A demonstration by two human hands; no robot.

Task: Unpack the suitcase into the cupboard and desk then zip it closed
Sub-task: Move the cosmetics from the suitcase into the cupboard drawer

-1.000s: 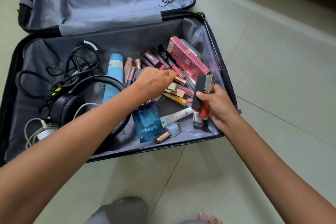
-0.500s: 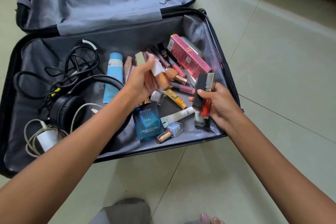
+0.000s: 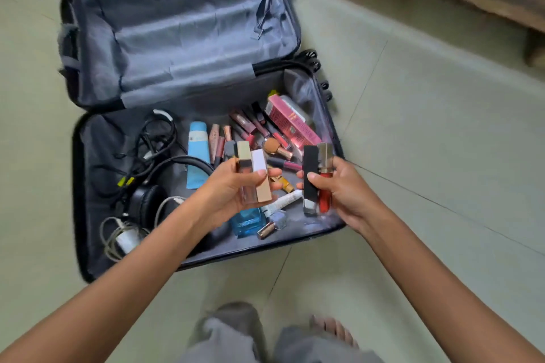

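Left grip: left hand (image 3: 236,186) is curled round two little tubes held side by side, a gold-topped tube (image 3: 244,174) and a white and gold tube (image 3: 262,177), with the thumb pressed on the front
Right grip: right hand (image 3: 345,186) is curled round a black tube (image 3: 309,177) and a red gloss (image 3: 325,186), the same two it had a second ago
What changed: a second ago the left hand was down in the pile of make-up, picking; now it is up above the pile with its two tubes
Suitcase: suitcase (image 3: 88,186) lies wide open on the floor (image 3: 427,156), with the lid part laid back and the zip not done
Left side of case: headphones (image 3: 147,203), black cables (image 3: 153,138) and a white charger (image 3: 126,239)
Right side of case: blue tube (image 3: 197,153), blue bottle (image 3: 247,222), pink box (image 3: 290,124) and lots more small tubes
Cupboard and desk: I cannot tell where they are; only a bit of brown wood shows at the top right
What it means: both hands are full now, so I think the next job is to carry these four away and put them down
How far along: not far, as most things are still in the case, so zipping must wait
Watch out: the tubes look smooth, and two in one hand could slip
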